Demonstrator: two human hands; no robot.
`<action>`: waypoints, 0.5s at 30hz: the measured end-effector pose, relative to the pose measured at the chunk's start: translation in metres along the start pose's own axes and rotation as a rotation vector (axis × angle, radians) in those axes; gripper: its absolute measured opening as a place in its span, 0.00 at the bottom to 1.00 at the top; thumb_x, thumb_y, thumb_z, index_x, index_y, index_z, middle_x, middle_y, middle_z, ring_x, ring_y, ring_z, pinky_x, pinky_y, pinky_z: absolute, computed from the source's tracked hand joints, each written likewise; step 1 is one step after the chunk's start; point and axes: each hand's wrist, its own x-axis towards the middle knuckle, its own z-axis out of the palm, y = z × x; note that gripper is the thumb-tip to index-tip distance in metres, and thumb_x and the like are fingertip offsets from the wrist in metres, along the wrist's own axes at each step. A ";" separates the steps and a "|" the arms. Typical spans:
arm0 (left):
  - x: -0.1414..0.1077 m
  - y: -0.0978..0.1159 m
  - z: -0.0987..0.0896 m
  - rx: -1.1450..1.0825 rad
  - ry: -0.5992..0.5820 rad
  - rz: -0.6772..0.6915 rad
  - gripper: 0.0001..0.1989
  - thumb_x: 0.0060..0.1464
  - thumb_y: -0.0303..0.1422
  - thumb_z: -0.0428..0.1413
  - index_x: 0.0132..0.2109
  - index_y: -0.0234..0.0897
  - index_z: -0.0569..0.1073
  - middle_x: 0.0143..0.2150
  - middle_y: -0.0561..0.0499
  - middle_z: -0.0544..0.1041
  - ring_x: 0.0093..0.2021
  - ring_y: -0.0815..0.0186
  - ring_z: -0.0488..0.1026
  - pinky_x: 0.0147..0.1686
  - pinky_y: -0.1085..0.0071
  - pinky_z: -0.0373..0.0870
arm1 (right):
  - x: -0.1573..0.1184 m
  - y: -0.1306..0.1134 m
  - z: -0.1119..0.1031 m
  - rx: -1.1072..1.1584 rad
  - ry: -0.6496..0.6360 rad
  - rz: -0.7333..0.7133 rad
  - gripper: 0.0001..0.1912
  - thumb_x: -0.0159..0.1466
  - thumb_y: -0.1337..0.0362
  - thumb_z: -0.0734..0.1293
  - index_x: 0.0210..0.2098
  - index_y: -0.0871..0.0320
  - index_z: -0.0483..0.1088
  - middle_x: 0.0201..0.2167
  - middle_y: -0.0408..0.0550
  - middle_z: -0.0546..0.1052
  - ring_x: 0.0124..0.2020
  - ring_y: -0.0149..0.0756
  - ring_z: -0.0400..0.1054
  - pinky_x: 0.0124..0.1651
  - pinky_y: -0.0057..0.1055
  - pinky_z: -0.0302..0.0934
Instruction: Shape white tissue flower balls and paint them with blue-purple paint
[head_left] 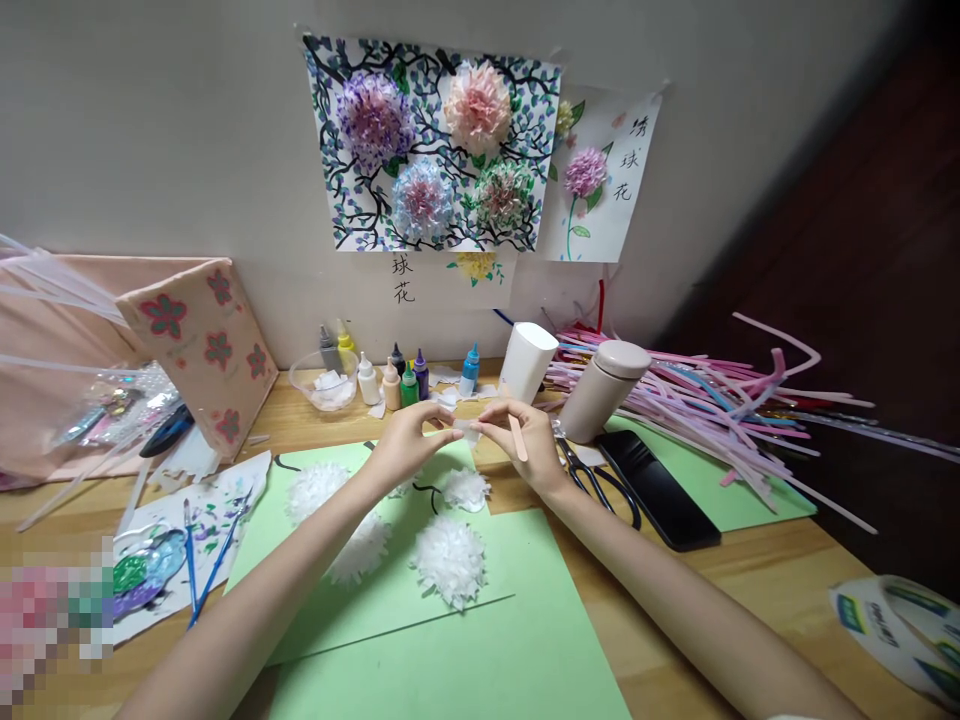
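Note:
My left hand and my right hand meet above the back edge of the green paper. Between their fingertips is a small white paper piece, pinched from both sides. A flat wooden stick also sits in my right hand, tilted across the fingers. Below the hands, fluffy white paper flowers lie on the green paper: a large one at the front, a smaller one behind it, and others partly hidden by my left forearm. Short black curved lines show beside them.
Paint bottles and a clear bowl stand at the back. Scissors, a phone, a lidded cup and pipe cleaners are right. Brushes lie left, tape far right.

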 end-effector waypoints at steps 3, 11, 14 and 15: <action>0.001 -0.001 0.002 -0.020 0.002 -0.021 0.10 0.51 0.37 0.52 0.31 0.35 0.73 0.34 0.50 0.76 0.35 0.66 0.70 0.37 0.72 0.65 | -0.004 -0.002 0.001 -0.030 0.030 -0.022 0.10 0.51 0.57 0.70 0.25 0.59 0.70 0.25 0.46 0.75 0.28 0.35 0.70 0.32 0.31 0.64; 0.002 -0.012 0.004 0.109 0.065 0.045 0.09 0.52 0.36 0.52 0.31 0.36 0.72 0.32 0.51 0.76 0.34 0.66 0.70 0.35 0.73 0.63 | -0.006 0.005 0.003 -0.058 -0.034 -0.037 0.09 0.53 0.58 0.69 0.30 0.58 0.71 0.29 0.48 0.76 0.31 0.37 0.71 0.36 0.32 0.65; 0.002 -0.019 0.006 0.194 0.046 0.065 0.08 0.53 0.36 0.51 0.32 0.37 0.71 0.32 0.51 0.75 0.34 0.66 0.70 0.34 0.74 0.63 | -0.006 0.011 0.003 -0.106 -0.073 -0.028 0.09 0.54 0.58 0.68 0.31 0.57 0.71 0.29 0.47 0.76 0.31 0.37 0.71 0.36 0.32 0.65; 0.002 -0.021 0.007 0.221 0.036 0.067 0.08 0.53 0.35 0.51 0.32 0.37 0.71 0.32 0.51 0.75 0.34 0.66 0.70 0.34 0.74 0.63 | -0.006 0.012 0.004 -0.120 -0.076 -0.022 0.08 0.55 0.59 0.67 0.30 0.57 0.71 0.28 0.47 0.76 0.31 0.37 0.71 0.35 0.32 0.65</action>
